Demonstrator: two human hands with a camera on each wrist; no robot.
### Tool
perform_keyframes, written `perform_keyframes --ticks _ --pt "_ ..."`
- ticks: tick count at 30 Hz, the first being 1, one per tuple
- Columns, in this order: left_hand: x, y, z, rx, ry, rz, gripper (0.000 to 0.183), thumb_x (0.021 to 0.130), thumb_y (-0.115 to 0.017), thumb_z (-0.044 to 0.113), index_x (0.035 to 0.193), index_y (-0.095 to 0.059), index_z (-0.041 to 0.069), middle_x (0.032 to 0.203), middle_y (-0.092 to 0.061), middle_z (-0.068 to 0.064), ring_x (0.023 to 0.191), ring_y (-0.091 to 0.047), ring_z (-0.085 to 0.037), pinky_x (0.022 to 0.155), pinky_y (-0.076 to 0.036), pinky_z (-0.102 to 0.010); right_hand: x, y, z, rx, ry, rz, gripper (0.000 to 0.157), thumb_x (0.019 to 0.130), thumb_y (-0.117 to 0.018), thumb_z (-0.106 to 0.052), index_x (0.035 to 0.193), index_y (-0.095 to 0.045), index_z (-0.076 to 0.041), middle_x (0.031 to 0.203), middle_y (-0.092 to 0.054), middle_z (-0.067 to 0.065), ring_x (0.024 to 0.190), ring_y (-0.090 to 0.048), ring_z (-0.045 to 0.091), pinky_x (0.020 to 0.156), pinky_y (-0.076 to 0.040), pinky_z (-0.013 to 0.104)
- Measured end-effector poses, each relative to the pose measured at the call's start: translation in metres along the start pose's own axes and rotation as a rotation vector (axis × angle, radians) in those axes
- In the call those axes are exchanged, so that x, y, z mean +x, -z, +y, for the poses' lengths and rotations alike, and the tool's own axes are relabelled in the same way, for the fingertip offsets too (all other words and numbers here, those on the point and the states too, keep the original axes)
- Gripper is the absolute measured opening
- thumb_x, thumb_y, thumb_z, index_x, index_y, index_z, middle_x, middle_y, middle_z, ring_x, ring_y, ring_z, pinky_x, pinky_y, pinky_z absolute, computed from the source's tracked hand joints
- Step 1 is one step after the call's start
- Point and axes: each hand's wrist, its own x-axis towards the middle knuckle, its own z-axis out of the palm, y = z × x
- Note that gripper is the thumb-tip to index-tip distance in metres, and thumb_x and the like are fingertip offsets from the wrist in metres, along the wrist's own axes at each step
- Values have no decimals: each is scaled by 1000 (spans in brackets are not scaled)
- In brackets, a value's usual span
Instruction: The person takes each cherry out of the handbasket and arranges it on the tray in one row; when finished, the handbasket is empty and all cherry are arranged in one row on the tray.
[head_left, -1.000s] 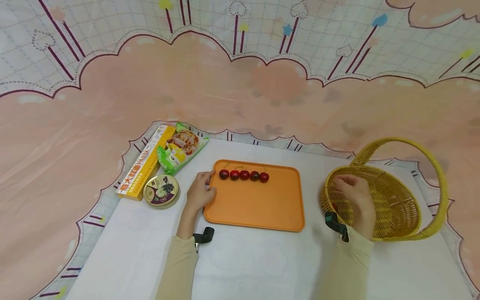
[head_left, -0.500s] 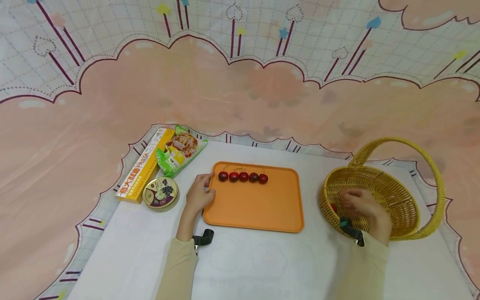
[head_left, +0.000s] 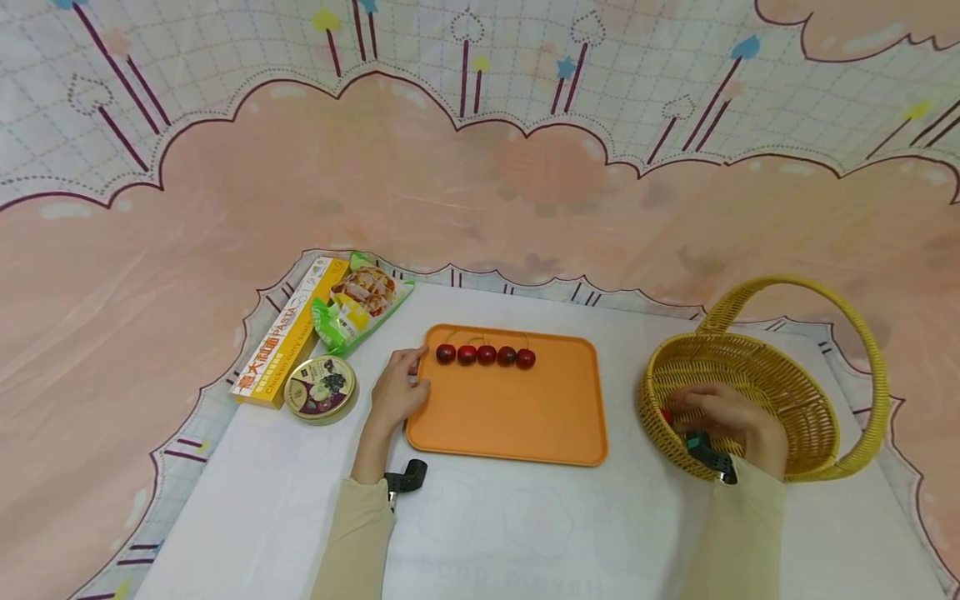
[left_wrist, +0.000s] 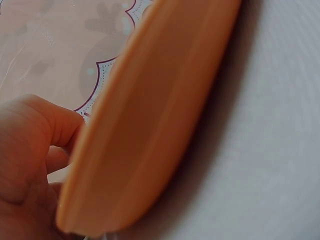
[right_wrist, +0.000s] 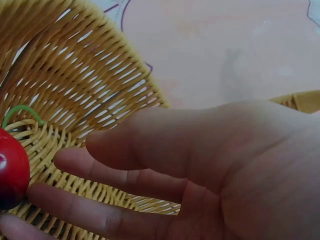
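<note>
My left hand (head_left: 397, 390) is at the left side of the orange tray (head_left: 517, 425), its thumb and fingers holding the rim. In the left wrist view, the tray's side wall (left_wrist: 140, 110) hides the fingertips. Several dark red cherries (head_left: 487, 355) form a row along the tray's far side, stems up. My right hand (head_left: 723, 410) reaches inside the yellow wicker basket (head_left: 795, 392). Its thumb and fingers are spread, with nothing between them. In the right wrist view, a red cherry (right_wrist: 12, 170) with a green stem lies right at the fingertips, against the woven basket.
Left of the tray lie a yellow-and-white pasta box (head_left: 288, 333), a green food packet (head_left: 360, 304) and a round tin (head_left: 321, 389). The basket's tall handle (head_left: 862, 333) arches over its right side. A patterned cloth (head_left: 480, 200) hangs behind the white table (head_left: 525, 533).
My right hand has moved right and toward me inside the basket, then its fingers have extended left toward the cherry. The left hand and the cherry row stay put.
</note>
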Motion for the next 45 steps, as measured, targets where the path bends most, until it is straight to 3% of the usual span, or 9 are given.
perform_keyframes --ticks 3,8,13,26,29,33,38,42,45 --pt "-1 0 0 2 -1 -1 58 83 -59 6 141 -54 5 136 -49 -18 111 -55 -30 88 -48 -46 2 2 1 19 12 -28 44 104 -36 -8 134 -37 25 129 -54 35 96 -68 27 77 -57 34" --pt "0 0 0 2 5 -2 59 83 -59 7 141 -53 6 137 -49 -18 111 -55 -30 89 -47 -46 6 4 2 32 8 -47 43 104 -39 -10 136 -41 20 120 -65 18 94 -69 21 79 -57 33" --pt "0 1 0 -1 10 -6 59 83 -58 7 142 -52 6 138 -48 -18 112 -54 -30 89 -46 -47 12 6 3 29 27 -69 47 104 -44 -15 136 -42 20 121 -65 15 97 -68 19 84 -56 33" --pt "1 1 -1 17 21 -9 59 84 -58 8 142 -52 7 139 -47 -17 111 -54 -30 89 -45 -47 13 5 1 95 47 -3 34 97 -59 -10 121 -61 14 105 -71 -1 92 -68 13 80 -57 31" --pt "2 0 -2 13 19 -9 59 84 -58 8 143 -52 6 138 -47 -17 111 -53 -29 89 -46 -46 12 4 0 89 63 32 38 97 -60 -9 123 -57 17 103 -71 0 91 -69 13 79 -57 32" --pt "2 -1 -2 3 20 -10 59 84 -59 7 142 -52 7 138 -48 -17 111 -53 -29 90 -46 -46 7 4 -7 54 106 150 44 95 -64 -12 125 -55 18 102 -71 0 88 -70 14 78 -57 30" --pt "3 0 -2 7 21 -15 59 84 -59 8 143 -51 7 138 -47 -17 111 -53 -29 90 -46 -46 1 1 -26 -52 141 296 48 93 -68 -24 125 -59 10 102 -69 -7 90 -68 12 80 -51 20" --pt "3 0 -1 8 17 -16 59 84 -58 8 143 -51 7 138 -48 -17 111 -54 -29 90 -46 -46 7 -10 -45 -45 236 318 45 93 -68 -22 125 -59 8 102 -70 -9 92 -67 9 81 -50 18" --pt "2 0 -2 11 15 -14 59 84 -58 8 143 -51 6 138 -48 -18 111 -54 -30 89 -47 -46 22 -25 -57 -9 305 312 42 93 -68 -14 125 -57 11 104 -71 0 89 -68 9 79 -54 21"
